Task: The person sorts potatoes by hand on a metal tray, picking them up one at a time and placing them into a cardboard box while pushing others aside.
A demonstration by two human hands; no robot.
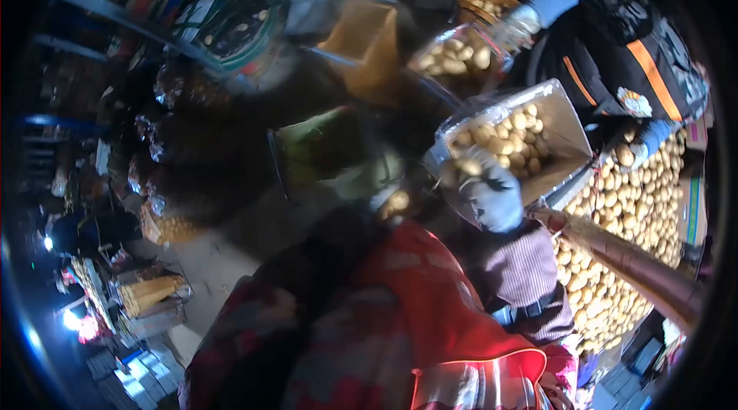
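My right hand (pixel 498 198), in a pale grey glove, is at the near side of a cardboard box (pixel 569 129) lined with clear plastic and part-filled with potatoes (pixel 511 135). Its fingers are closed round a blurred potato (pixel 467 167) at the box's near left corner. In dim light lower left of that box, my left hand (pixel 381 198) is smeared and partly dark, with a potato (pixel 397 203) in it. A darker open box (pixel 319 137) stands just beyond my left hand.
A large heap of potatoes (pixel 615 233) lies on the right, crossed by a thick brown pole (pixel 615 252). A person in a dark jacket (pixel 600 48) with gloved hands works opposite, beside a plastic-lined box of potatoes (pixel 453 56). Another cardboard box (pixel 361 37) stands farther back.
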